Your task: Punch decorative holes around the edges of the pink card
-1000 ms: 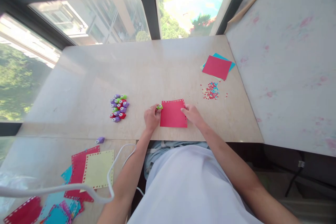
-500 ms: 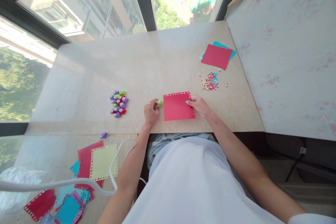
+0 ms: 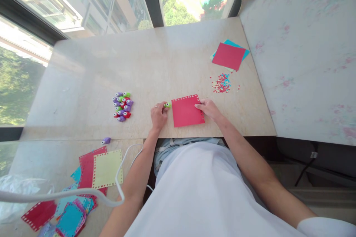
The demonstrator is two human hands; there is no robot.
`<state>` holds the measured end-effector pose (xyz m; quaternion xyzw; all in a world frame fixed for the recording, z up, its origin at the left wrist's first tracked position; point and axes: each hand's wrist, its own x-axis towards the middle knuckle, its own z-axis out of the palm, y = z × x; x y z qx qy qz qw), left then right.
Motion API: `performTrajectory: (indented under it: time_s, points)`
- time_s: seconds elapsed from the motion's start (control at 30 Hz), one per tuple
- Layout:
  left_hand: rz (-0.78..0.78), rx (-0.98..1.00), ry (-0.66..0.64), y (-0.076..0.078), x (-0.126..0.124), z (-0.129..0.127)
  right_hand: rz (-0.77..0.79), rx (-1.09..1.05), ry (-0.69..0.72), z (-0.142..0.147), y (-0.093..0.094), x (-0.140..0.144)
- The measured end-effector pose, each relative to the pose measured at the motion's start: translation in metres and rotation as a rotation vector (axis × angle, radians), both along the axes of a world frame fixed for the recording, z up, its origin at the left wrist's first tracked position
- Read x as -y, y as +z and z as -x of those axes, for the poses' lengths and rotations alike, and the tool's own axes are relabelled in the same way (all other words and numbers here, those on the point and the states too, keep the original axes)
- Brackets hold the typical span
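**Small green plastic punch (image 3: 167, 105) now just off rectangular red paper sheet (image 3: 187, 114)**

The left hand (image 3: 159, 116) pinches the punch in nearly closed fingers, freeing the sheet's seemingly unholed edge, touched a second ago. Beyond it, the right hand (image 3: 210, 110) pinches the sheet's opposite, holed edge, thumb on top.

The red paper sheet (image 3: 186, 113) is plain apart from pale punched holes lining its top and right edges. The craft punch (image 3: 168, 104) beside it is bright green with a white, dark-centred eye spot. The clustered punches (image 3: 122, 106) mix purple, green and red; the lone punch (image 3: 106, 140) is purple. Red and blue dominate the confetti (image 3: 221, 83). A pale yellow sheet (image 3: 108, 169) bears a punched border. Pink flowers pattern the whitish wallpaper (image 3: 306, 44).
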<state>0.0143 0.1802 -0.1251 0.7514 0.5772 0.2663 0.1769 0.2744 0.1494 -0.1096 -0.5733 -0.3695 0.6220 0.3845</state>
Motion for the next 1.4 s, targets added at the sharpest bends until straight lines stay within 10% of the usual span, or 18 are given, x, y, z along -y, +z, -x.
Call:
performTrajectory:
  time_s: [1.4]
  points:
    - [0.003,0.045,0.011,0.003,0.002,0.001,0.09,0.026,-0.001,0.005,0.004,-0.003]
